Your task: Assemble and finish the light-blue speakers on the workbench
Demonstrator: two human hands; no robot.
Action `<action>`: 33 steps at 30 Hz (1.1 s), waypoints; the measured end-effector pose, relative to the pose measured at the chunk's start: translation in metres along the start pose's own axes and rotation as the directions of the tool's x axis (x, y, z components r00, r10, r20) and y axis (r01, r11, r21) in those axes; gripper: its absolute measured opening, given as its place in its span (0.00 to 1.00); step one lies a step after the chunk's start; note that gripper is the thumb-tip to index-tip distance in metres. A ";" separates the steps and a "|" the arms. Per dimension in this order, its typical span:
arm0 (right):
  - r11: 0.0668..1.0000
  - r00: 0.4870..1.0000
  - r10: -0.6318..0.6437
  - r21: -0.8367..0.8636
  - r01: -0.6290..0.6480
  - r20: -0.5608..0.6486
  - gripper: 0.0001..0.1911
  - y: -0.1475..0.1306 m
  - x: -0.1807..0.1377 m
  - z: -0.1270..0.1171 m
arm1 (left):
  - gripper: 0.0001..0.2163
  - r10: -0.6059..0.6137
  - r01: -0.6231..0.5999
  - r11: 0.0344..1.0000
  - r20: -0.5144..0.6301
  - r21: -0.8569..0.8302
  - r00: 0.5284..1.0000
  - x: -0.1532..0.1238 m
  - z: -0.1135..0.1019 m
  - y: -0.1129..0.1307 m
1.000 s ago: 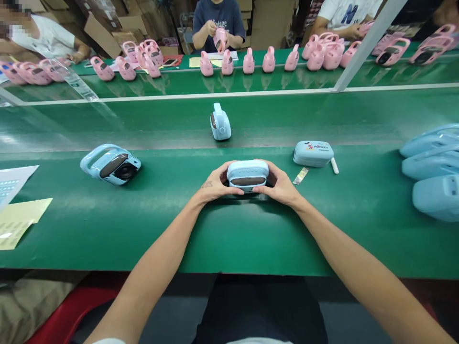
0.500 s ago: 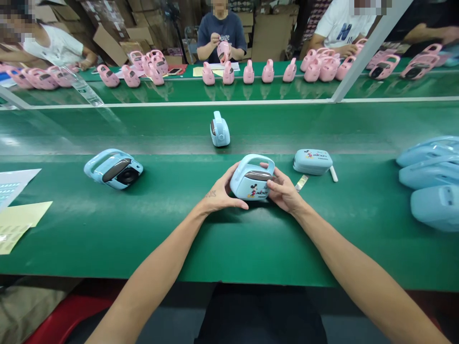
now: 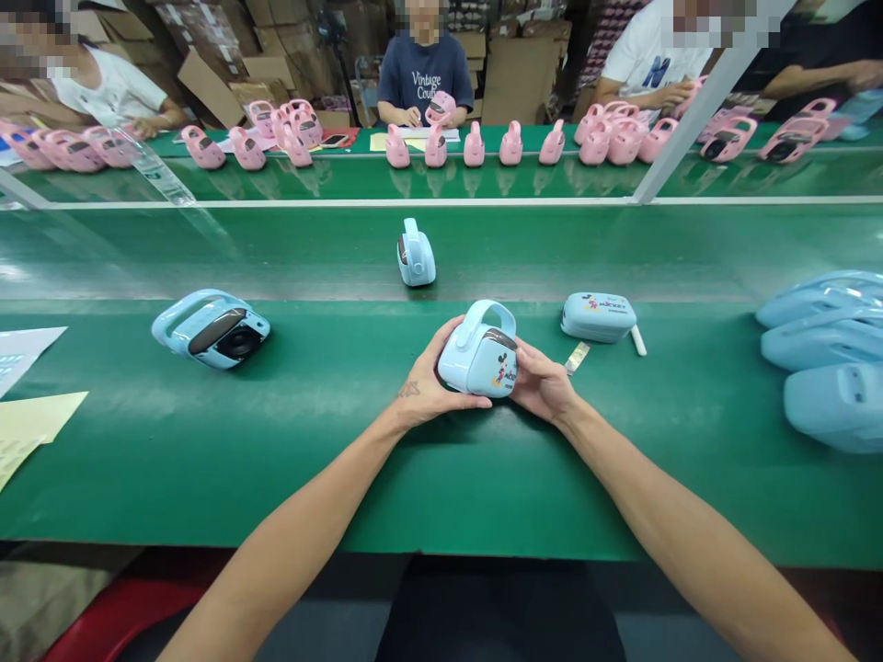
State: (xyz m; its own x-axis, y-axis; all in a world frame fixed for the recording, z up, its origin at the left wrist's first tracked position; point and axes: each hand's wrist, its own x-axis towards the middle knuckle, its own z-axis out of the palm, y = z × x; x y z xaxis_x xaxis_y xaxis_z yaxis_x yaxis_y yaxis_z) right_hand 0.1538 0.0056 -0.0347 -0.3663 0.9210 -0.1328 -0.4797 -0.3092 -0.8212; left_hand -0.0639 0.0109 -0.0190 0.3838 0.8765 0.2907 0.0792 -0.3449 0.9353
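Both my hands hold a light blue handled speaker just above the green table. My left hand wraps its left side, fingers curled round the body. My right hand grips the right side, next to a cartoon mouse print. The speaker's handle points up and away from me. A second blue speaker lies on its side at the left, dark grille and round driver showing. A third blue speaker stands on the belt beyond. A blue shell with a printed logo lies to the right.
Several blue shells are stacked at the right edge. Paper sheets lie at the left edge. A small strip and a white stick lie by the printed shell. Across the belt, other people handle rows of pink speakers.
I have turned the blue speaker in my hands, from grille facing me to its side with the mouse print and handle up. My view has tilted slightly.
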 end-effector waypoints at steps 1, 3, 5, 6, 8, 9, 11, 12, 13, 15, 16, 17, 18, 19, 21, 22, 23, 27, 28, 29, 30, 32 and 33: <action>1.000 1.000 -0.005 -0.029 0.005 0.008 0.36 0.000 0.000 0.000 | 0.57 0.006 -0.006 1.000 -0.004 0.001 1.000 0.000 0.000 -0.001; 0.995 0.999 -0.025 -0.091 0.027 0.031 0.37 0.000 0.000 -0.001 | 0.57 0.020 -0.020 1.000 -0.020 0.010 1.000 -0.001 0.001 -0.003; 0.988 0.997 -0.067 -0.136 0.071 0.032 0.39 -0.001 0.001 -0.001 | 0.56 0.051 -0.049 0.998 -0.054 0.042 0.997 -0.002 0.003 -0.004; 0.984 0.996 -0.090 -0.152 0.093 0.022 0.40 0.000 0.001 -0.001 | 0.55 0.077 -0.072 0.995 -0.073 0.074 0.994 -0.002 0.003 -0.005; 0.977 0.993 -0.115 -0.181 0.113 -0.005 0.45 0.001 0.001 0.000 | 0.53 0.152 -0.134 0.977 -0.095 0.167 0.984 -0.002 0.004 -0.007; 0.974 0.993 -0.115 -0.199 0.110 -0.013 0.47 0.001 0.001 0.002 | 0.51 0.191 -0.166 0.962 -0.099 0.218 0.977 -0.003 0.005 -0.007; 0.967 0.994 -0.108 -0.234 0.099 -0.025 0.52 0.003 0.001 0.005 | 0.50 0.248 -0.211 0.932 -0.095 0.294 0.964 -0.003 0.005 -0.009; 0.965 0.994 -0.105 -0.247 0.093 -0.034 0.53 0.004 0.002 0.007 | 0.50 0.261 -0.222 0.926 -0.091 0.307 0.961 -0.003 0.005 -0.009; 0.963 0.994 -0.101 -0.254 0.086 -0.043 0.54 0.004 0.002 0.009 | 0.50 0.262 -0.226 0.926 -0.084 0.303 0.961 -0.002 0.004 -0.009; 0.964 0.994 -0.087 -0.255 0.069 -0.059 0.53 0.004 0.003 0.011 | 0.50 0.247 -0.224 0.936 -0.053 0.271 0.968 -0.002 0.003 -0.009; 0.966 0.995 -0.078 -0.252 0.060 -0.062 0.52 0.003 0.003 0.011 | 0.49 0.238 -0.222 0.941 -0.036 0.254 0.971 -0.001 0.002 -0.009; 0.967 0.996 -0.070 -0.248 0.053 -0.061 0.51 0.002 0.004 0.011 | 0.49 0.232 -0.219 0.945 -0.023 0.241 0.973 -0.001 0.001 -0.009; 0.969 0.996 -0.067 -0.243 0.050 -0.061 0.50 0.001 0.004 0.011 | 0.48 0.226 -0.216 0.948 -0.015 0.232 0.974 0.000 0.000 -0.009; 0.971 0.996 -0.063 -0.236 0.048 -0.059 0.49 0.000 0.004 0.010 | 0.48 0.221 -0.213 0.951 -0.011 0.227 0.975 0.000 -0.001 -0.009; 0.976 0.997 -0.052 -0.216 0.039 -0.053 0.49 -0.001 0.005 0.009 | 0.48 0.213 -0.207 0.954 -0.007 0.218 0.977 0.001 -0.003 -0.010; 0.978 0.998 -0.048 -0.205 0.036 -0.050 0.49 -0.002 0.005 0.009 | 0.49 0.211 -0.205 0.955 -0.002 0.215 0.978 0.001 -0.003 -0.010; 0.980 0.998 -0.045 -0.197 0.035 -0.043 0.48 -0.002 0.005 0.009 | 0.49 0.208 -0.204 0.956 0.003 0.212 0.978 0.001 -0.004 -0.011; 0.982 0.999 -0.048 -0.182 0.044 -0.019 0.47 -0.002 0.005 0.008 | 0.47 0.205 -0.206 0.957 0.026 0.205 0.978 0.003 -0.005 -0.012; 0.984 0.999 -0.047 -0.173 0.042 -0.024 0.47 -0.002 0.006 0.007 | 0.47 0.207 -0.208 0.957 0.027 0.204 0.978 0.003 -0.007 -0.013; 0.987 0.998 -0.043 -0.158 0.036 -0.044 0.46 -0.002 0.006 0.006 | 0.47 0.211 -0.210 0.956 0.018 0.205 0.977 0.004 -0.009 -0.014; 0.990 0.996 -0.037 -0.139 0.026 -0.078 0.45 -0.002 0.007 0.005 | 0.48 0.220 -0.214 0.954 -0.008 0.209 0.975 0.006 -0.012 -0.016; 0.993 0.990 -0.028 -0.116 0.012 -0.139 0.44 -0.002 0.007 0.004 | 0.51 0.246 -0.220 0.950 -0.098 0.221 0.964 0.008 -0.020 -0.019; 0.992 0.988 -0.041 -0.127 0.022 -0.147 0.45 -0.003 0.007 0.005 | 0.52 0.257 -0.220 0.949 -0.146 0.228 0.955 0.009 -0.024 -0.020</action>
State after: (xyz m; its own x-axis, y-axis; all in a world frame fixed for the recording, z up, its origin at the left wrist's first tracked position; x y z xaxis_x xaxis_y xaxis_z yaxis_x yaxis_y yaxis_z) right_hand 0.1487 0.0116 -0.0305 -0.2253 0.9577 -0.1790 -0.3822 -0.2559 -0.8879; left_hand -0.0838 0.0341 -0.0299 0.2525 0.7979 0.5474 0.2001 -0.5966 0.7772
